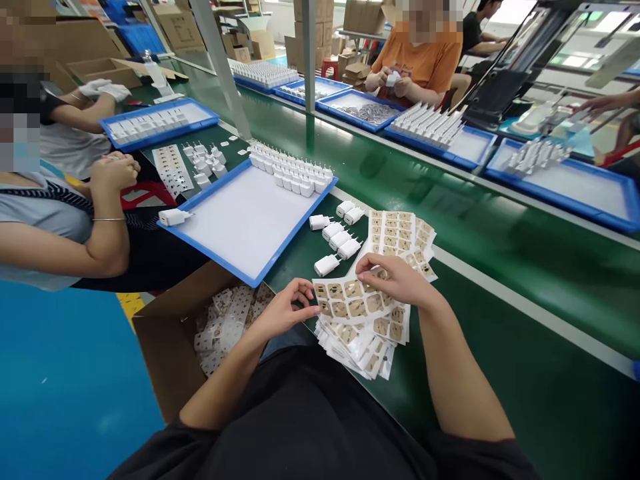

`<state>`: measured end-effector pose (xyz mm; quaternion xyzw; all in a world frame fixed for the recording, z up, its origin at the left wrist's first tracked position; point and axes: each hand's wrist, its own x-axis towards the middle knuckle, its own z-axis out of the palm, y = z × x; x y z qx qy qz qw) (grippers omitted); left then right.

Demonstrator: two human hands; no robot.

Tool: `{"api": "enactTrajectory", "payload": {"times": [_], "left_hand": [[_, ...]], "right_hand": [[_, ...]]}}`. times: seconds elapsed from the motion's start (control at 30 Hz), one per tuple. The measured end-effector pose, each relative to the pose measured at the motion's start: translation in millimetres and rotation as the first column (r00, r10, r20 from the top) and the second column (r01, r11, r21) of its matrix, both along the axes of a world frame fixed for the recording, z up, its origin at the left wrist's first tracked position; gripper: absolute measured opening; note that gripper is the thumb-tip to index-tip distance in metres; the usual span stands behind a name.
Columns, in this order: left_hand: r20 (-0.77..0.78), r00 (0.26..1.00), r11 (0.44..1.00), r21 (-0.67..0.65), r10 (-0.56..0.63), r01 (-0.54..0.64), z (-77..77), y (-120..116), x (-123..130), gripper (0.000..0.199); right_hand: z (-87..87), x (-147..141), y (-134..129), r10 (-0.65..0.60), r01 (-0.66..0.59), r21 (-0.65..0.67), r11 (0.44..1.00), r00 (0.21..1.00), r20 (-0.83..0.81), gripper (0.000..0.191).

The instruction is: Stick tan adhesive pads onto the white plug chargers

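A sheet of beige stickers (345, 308) lies across a fanned stack of similar sticker sheets (395, 233) on the green bench in front of me. My left hand (290, 308) is at the sheet's left edge, thumb over the border and the other fingers curled. Thumb and fingertips of my right hand (395, 279) are pinched at the sheet's upper edge; whether a single sticker is between them is hidden. Just beyond my hands several white plug chargers (336, 233) lie loose on the bench, pins pointing right.
Left of the chargers stands a blue-rimmed tray (280, 257) with rows of chargers at its far end and one charger (174, 217) on its near-left corner. A cardboard box (165, 353) of used sheets is below. Co-workers sit at left and across; more trays (440, 157) line the far side.
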<state>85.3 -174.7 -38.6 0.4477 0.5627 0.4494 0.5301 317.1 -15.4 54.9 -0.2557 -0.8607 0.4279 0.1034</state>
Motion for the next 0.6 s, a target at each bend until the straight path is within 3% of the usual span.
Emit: {"api": "enactTrajectory", "payload": {"times": [0.17,0.27,0.4,0.5,0.6], "left_hand": [[0.286,0.953,0.995,-0.035,0.101,-0.095,3.5,3,13,0.048],[0.424,0.892,0.988,-0.084,0.156,-0.133,4.9,4,19,0.058],[0.475,0.862,0.984,-0.075,0.178,-0.162,12.4,3,24,0.062],[0.486,0.859,0.986,-0.034,0.161,-0.165,19.9,3,26,0.059],[0.464,0.871,0.983,-0.005,0.164,-0.182,25.3,2,27,0.057]], "right_hand": [[-0.3,-1,0,-0.006,0.006,0.026,1.0,1.0,0.012,0.011],[1.8,-5,-7,-0.039,0.042,0.171,0.984,0.999,-0.018,0.01],[4.0,-18,-26,0.124,-0.057,0.344,0.937,0.977,-0.175,0.01],[0.4,-28,-40,0.255,-0.172,0.373,0.912,0.949,-0.185,0.011],[-4.7,-34,-45,0.264,-0.189,0.361,0.913,0.949,-0.172,0.01]]}}
